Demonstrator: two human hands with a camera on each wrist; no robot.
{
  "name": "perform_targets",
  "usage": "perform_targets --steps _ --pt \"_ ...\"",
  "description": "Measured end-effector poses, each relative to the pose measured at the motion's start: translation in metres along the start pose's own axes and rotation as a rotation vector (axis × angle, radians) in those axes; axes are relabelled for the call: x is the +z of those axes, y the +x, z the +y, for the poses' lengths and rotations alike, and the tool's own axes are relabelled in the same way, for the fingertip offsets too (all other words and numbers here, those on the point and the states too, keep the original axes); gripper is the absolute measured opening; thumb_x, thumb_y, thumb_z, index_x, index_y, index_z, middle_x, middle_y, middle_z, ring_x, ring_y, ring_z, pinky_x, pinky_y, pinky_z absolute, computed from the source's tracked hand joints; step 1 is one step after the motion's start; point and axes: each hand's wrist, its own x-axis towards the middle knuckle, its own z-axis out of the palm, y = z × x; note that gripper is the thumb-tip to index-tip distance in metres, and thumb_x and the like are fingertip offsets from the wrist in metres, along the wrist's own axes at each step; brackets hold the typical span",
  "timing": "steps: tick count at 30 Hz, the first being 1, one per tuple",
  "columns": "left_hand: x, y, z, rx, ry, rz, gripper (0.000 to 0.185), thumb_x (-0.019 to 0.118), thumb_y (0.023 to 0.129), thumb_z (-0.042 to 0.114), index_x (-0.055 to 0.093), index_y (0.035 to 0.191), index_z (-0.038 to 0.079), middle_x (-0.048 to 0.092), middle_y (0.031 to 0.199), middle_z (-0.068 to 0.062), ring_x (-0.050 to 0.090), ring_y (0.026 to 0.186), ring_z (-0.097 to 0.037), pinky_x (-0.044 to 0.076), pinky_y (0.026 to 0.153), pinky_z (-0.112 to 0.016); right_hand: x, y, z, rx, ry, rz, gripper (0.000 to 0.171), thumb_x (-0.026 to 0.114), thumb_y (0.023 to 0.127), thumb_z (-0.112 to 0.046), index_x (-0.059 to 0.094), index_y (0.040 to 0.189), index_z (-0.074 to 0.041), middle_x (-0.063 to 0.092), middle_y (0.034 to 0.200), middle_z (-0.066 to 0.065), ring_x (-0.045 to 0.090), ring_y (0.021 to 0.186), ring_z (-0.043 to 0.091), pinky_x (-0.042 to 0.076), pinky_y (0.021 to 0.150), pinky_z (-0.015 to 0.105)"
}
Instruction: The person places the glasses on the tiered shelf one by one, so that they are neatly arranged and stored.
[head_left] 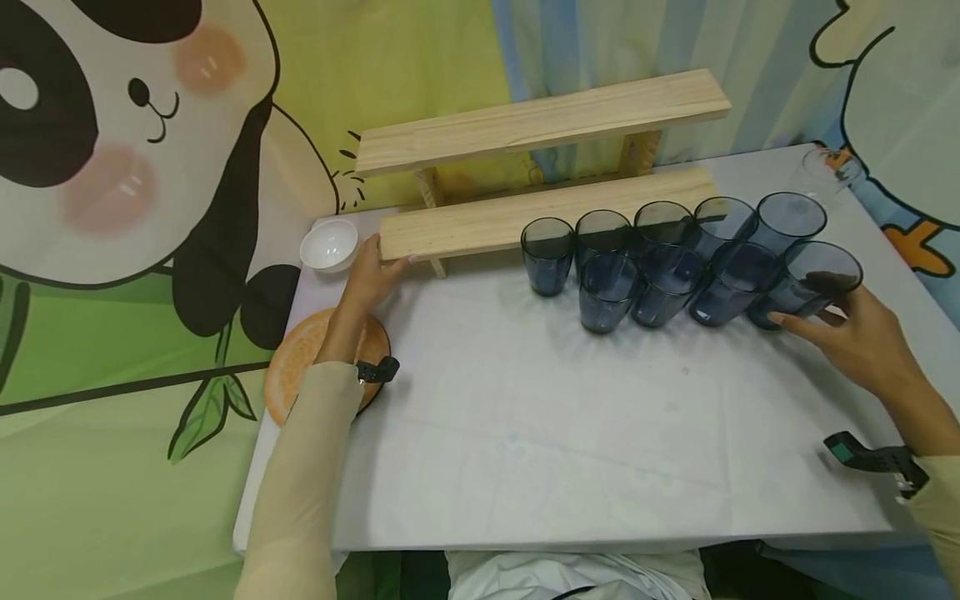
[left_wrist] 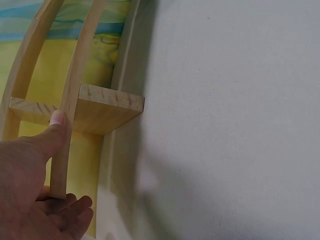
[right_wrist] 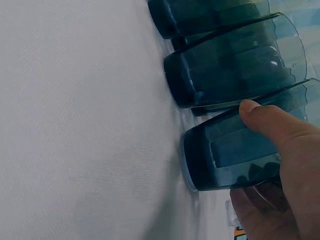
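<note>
A two-tier wooden shelf (head_left: 540, 212) stands along the back of the table. My left hand (head_left: 369, 279) holds the left end of its lower board, thumb on the front edge (left_wrist: 62, 135) and fingers around the board's end. In front of the shelf's right part, several blue-tinted drinking glasses (head_left: 606, 292) stand upright in two close rows. At the right end of the front row, my right hand (head_left: 862, 342) grips the last drinking glass (right_wrist: 240, 145), thumb on one side and fingers on the other. Its neighbour (right_wrist: 235, 60) stands right beside it.
A small white bowl (head_left: 330, 245) sits at the table's back left corner. Below it lies a round orange-patterned plate (head_left: 288, 367), partly under my left forearm. A clear glass (head_left: 821, 171) is at the back right corner. Printed curtains (head_left: 405, 75) hang behind the table.
</note>
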Motion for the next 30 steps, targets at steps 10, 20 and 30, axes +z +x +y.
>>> perform_targets --steps 10,20,30 --pt "0.000 -0.001 0.001 -0.008 -0.004 -0.005 0.086 0.069 0.095 0.041 0.025 0.153 -0.005 0.035 0.151 -0.024 0.032 0.141 -0.036 0.024 0.115 -0.047 -0.013 -0.003 -0.013 -0.031 -0.041 0.034 0.079 0.075 0.092 -0.025 0.030 0.152 0.002 0.039 0.142 0.036 0.034 0.133 0.056 0.031 0.103 0.065" --pt "0.001 0.000 -0.001 0.022 -0.016 -0.004 0.084 0.069 0.095 0.040 0.027 0.153 -0.004 0.037 0.150 -0.024 0.034 0.140 -0.036 0.025 0.115 -0.048 -0.033 -0.005 -0.033 -0.078 0.006 0.095 0.072 0.071 0.094 -0.017 0.032 0.154 -0.004 0.041 0.141 0.036 0.035 0.133 0.056 0.025 0.110 0.060" --pt "-0.001 -0.002 0.000 0.018 -0.026 -0.008 0.083 0.069 0.095 0.037 0.026 0.153 -0.005 0.037 0.151 -0.024 0.034 0.140 -0.036 0.025 0.115 -0.047 -0.056 0.001 -0.061 -0.188 0.131 0.194 0.077 0.073 0.090 -0.004 0.038 0.154 -0.028 0.046 0.149 0.003 0.041 0.137 0.008 0.028 0.113 0.032"
